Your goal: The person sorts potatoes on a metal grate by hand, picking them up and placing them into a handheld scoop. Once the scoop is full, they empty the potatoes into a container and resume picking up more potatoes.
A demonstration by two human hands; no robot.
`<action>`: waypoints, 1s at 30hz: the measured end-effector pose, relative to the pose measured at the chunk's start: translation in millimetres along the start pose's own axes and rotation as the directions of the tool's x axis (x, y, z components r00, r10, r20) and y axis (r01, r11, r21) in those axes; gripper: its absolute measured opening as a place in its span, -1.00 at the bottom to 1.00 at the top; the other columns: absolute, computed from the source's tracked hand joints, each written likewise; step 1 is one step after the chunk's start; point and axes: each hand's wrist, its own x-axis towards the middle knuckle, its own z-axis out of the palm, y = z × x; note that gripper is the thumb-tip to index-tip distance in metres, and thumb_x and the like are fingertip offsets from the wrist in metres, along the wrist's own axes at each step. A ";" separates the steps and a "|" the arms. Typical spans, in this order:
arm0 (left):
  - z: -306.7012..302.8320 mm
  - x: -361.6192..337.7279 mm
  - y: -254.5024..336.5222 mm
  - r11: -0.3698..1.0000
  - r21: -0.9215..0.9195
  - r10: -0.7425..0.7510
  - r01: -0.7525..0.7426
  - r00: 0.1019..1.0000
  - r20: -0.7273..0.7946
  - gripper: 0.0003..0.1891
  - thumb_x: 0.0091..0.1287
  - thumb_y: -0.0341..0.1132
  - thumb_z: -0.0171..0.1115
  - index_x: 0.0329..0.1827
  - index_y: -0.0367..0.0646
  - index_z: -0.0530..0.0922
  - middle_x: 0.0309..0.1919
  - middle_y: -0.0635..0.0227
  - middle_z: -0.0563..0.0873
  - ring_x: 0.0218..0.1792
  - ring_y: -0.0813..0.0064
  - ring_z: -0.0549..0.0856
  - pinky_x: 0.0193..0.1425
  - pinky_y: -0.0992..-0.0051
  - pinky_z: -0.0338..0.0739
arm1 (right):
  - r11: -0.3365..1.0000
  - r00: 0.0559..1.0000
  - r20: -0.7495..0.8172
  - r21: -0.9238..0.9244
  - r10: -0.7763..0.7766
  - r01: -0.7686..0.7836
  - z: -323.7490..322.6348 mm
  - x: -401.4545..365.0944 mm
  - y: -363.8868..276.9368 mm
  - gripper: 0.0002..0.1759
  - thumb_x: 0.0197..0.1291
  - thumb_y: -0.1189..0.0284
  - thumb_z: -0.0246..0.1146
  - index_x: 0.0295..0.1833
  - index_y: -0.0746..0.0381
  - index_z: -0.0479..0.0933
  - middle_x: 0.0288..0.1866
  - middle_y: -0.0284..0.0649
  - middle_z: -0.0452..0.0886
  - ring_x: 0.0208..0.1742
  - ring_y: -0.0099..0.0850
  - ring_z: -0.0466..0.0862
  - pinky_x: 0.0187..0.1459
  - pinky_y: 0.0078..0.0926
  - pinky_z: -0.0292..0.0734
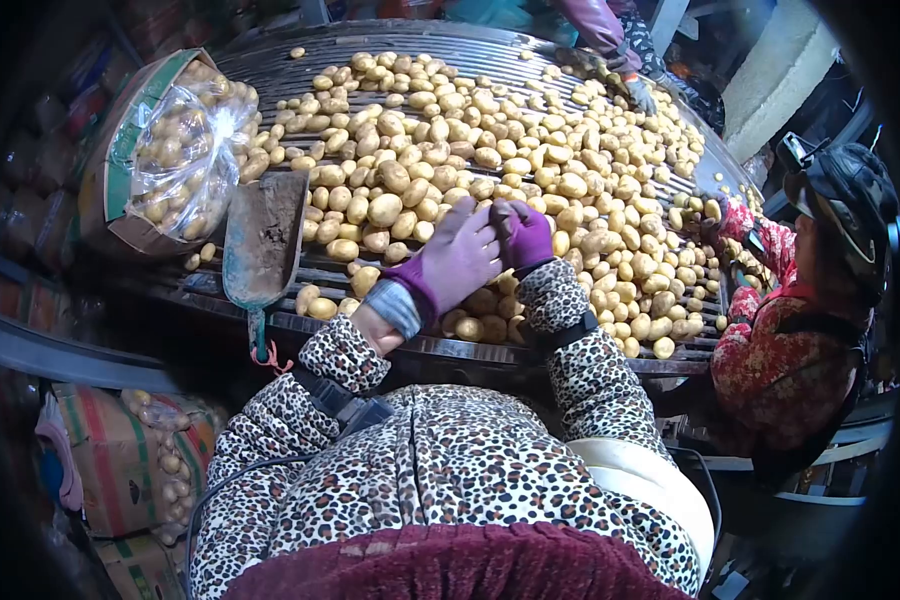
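Observation:
Both of my hands are over the near edge of a slatted table [200,292] that bears many potatoes [395,178]. My left hand [455,258], in a purple glove, is turned with its fingers pointing right and up, touching or very near my right hand. My right hand [525,236], also in a purple glove, has its fingers curled in toward the left hand. Whether anything lies between the fingers is hidden. Potatoes lie under and around both hands.
A green metal scoop [262,240] lies at the left beside an open box [120,180] holding a plastic bag of potatoes [185,150]. A person in red [790,360] is at the right. Another person's gloved hand [640,97] reaches in at the top. Boxes [120,450] stand lower left.

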 end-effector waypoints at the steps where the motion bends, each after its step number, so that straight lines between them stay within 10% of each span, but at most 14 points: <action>1: 7.1 11.2 -0.6 0.998 0.062 -0.029 0.023 0.995 0.094 -0.39 0.51 0.14 -0.14 0.43 -0.10 0.23 0.25 0.26 0.47 0.30 0.38 0.41 0.39 0.35 0.26 | 0.997 0.998 -0.059 -0.082 0.003 -0.008 -6.6 -4.0 -22.6 -0.68 0.36 0.20 0.20 -0.20 0.24 0.66 -0.42 -0.20 0.66 -0.37 -0.46 0.60 -0.27 -0.39 0.54; 2: 14.1 -17.8 11.4 0.918 0.379 -0.037 0.114 0.978 -0.204 -0.55 0.51 0.00 -0.07 0.26 -0.12 0.40 0.12 0.30 0.58 0.19 0.39 0.53 0.27 0.38 0.39 | 0.768 0.953 0.059 -0.578 -0.297 0.275 -28.1 8.9 9.9 -0.73 0.42 0.32 0.15 -0.19 0.29 0.62 -0.34 -0.31 0.68 -0.34 -0.56 0.62 -0.30 -0.51 0.55; 3: 43.6 -47.0 24.6 0.752 0.561 -0.042 0.347 0.874 -0.484 -0.69 0.50 -0.15 -0.01 0.09 -0.14 0.56 -0.01 0.34 0.69 0.07 0.41 0.65 0.16 0.41 0.51 | 0.938 0.994 -0.060 -0.342 -0.090 0.064 -42.2 15.8 30.5 -0.73 0.42 0.31 0.14 -0.18 0.29 0.62 -0.33 -0.27 0.70 -0.33 -0.54 0.64 -0.29 -0.50 0.57; 4: 81.5 -90.6 43.1 0.197 0.825 -0.007 0.531 0.842 -0.540 -0.70 0.45 -0.16 0.13 0.04 -0.18 0.63 -0.06 0.29 0.75 0.02 0.34 0.71 0.09 0.44 0.58 | 0.986 0.982 -0.113 -0.062 0.149 -0.157 -53.0 19.5 41.3 -0.73 0.42 0.31 0.13 -0.17 0.29 0.62 -0.31 -0.22 0.71 -0.31 -0.53 0.66 -0.28 -0.49 0.59; 6: 136.3 -49.9 31.5 -0.300 0.944 -0.007 0.135 0.990 -0.144 -0.86 0.31 -0.37 0.23 -0.20 -0.20 0.70 -0.36 0.30 0.77 -0.29 0.34 0.76 -0.14 0.47 0.65 | 0.940 0.944 -0.007 -0.094 0.330 -0.329 -66.2 17.5 19.2 -0.62 0.38 0.14 0.14 -0.17 0.26 0.61 -0.41 -0.17 0.69 -0.36 -0.34 0.69 -0.25 -0.33 0.61; 7: 181.8 -32.1 15.8 -0.329 0.941 -0.096 -0.077 0.994 0.048 -0.87 0.25 -0.39 0.24 -0.21 -0.20 0.69 -0.40 0.29 0.74 -0.32 0.32 0.75 -0.18 0.43 0.64 | 0.916 0.910 0.119 0.014 0.397 -0.402 -69.5 18.6 21.1 -0.61 0.35 0.11 0.18 -0.16 0.25 0.64 -0.36 -0.16 0.71 -0.36 -0.32 0.70 -0.22 -0.31 0.61; 10: 222.5 3.4 -65.1 -0.219 0.811 -0.421 -0.543 0.802 0.423 -0.81 0.14 -0.44 0.27 -0.17 -0.19 0.65 -0.48 0.25 0.62 -0.39 0.18 0.68 -0.25 0.29 0.59 | 0.908 0.944 0.193 -0.377 0.269 -0.182 -69.2 29.1 25.7 -0.65 0.32 0.18 0.24 -0.19 0.30 0.62 -0.39 -0.18 0.67 -0.39 -0.47 0.62 -0.30 -0.39 0.57; 12: 202.2 -16.9 -114.1 0.277 0.867 -0.340 -0.414 0.802 0.491 -0.74 0.14 -0.46 0.28 -0.08 -0.21 0.57 -0.38 0.20 0.60 -0.26 0.14 0.67 -0.14 0.28 0.56 | 0.821 0.955 0.262 -0.570 0.141 0.035 -67.9 29.1 -31.8 -0.61 0.30 0.13 0.26 -0.29 0.28 0.62 -0.45 -0.24 0.64 -0.41 -0.51 0.57 -0.32 -0.41 0.52; 14: 189.2 -19.5 -107.2 0.245 0.918 -0.557 -0.310 0.730 0.396 -0.60 0.10 -0.50 0.32 0.04 -0.20 0.47 -0.22 0.14 0.57 -0.10 0.13 0.63 -0.01 0.26 0.53 | 0.860 0.943 0.316 -0.504 0.102 0.076 -75.5 28.4 -37.0 -0.59 0.31 0.11 0.24 -0.31 0.28 0.61 -0.47 -0.21 0.63 -0.42 -0.49 0.58 -0.32 -0.40 0.51; 23: 194.7 -6.7 -136.9 0.247 0.839 -0.135 -0.485 0.840 0.525 -0.57 0.05 -0.62 0.29 -0.05 -0.19 0.33 -0.29 0.16 0.54 -0.20 0.07 0.61 -0.15 0.19 0.47 | 0.756 0.907 0.348 -0.653 0.237 0.053 -84.0 26.4 -91.2 -0.48 0.26 -0.08 0.18 -0.26 0.21 0.62 -0.40 -0.04 0.64 -0.31 -0.14 0.67 -0.25 -0.22 0.54; 30: 194.3 -4.2 -117.3 0.516 0.856 -0.492 0.034 0.829 0.264 -0.54 -0.06 -0.61 0.11 0.00 -0.29 0.38 -0.31 0.17 0.59 -0.29 0.30 0.58 -0.22 0.35 0.45 | 0.840 0.883 0.448 -0.526 0.142 0.131 -76.6 24.3 -61.3 -0.61 0.22 0.06 0.25 -0.24 0.20 0.62 -0.37 -0.06 0.65 -0.32 -0.16 0.66 -0.26 -0.25 0.53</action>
